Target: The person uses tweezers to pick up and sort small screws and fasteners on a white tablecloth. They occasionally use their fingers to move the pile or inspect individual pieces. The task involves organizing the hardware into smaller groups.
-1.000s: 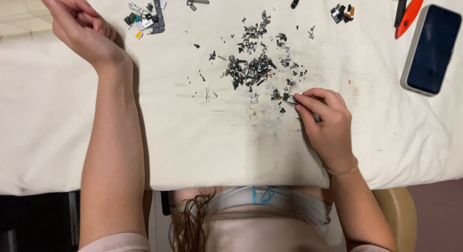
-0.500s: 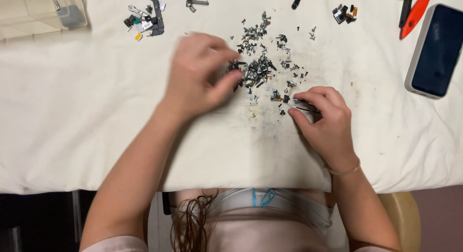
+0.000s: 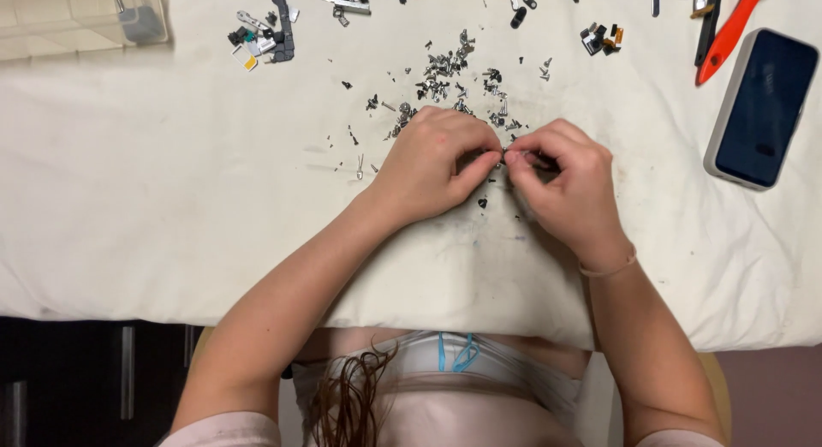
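Your left hand (image 3: pixel 432 160) and right hand (image 3: pixel 561 181) meet fingertip to fingertip, both pinching one tiny metal part (image 3: pixel 505 153) just above the tabletop (image 3: pixel 171 199), right beside the screw pile (image 3: pixel 445 74). Phone (image 3: pixel 762 109) sits far right.

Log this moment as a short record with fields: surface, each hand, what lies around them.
surface: white cloth over a table
left hand: fingertips pinched together, meeting the right hand over the cloth
right hand: fingertips pinched against the left's; a tiny metal part sits between them, which hand has the grip cannot be told
nearest things: scattered pile of small screws and metal bits just beyond the hands
far right: phone lying flat, orange-handled tool beside it
top left: clear plastic box
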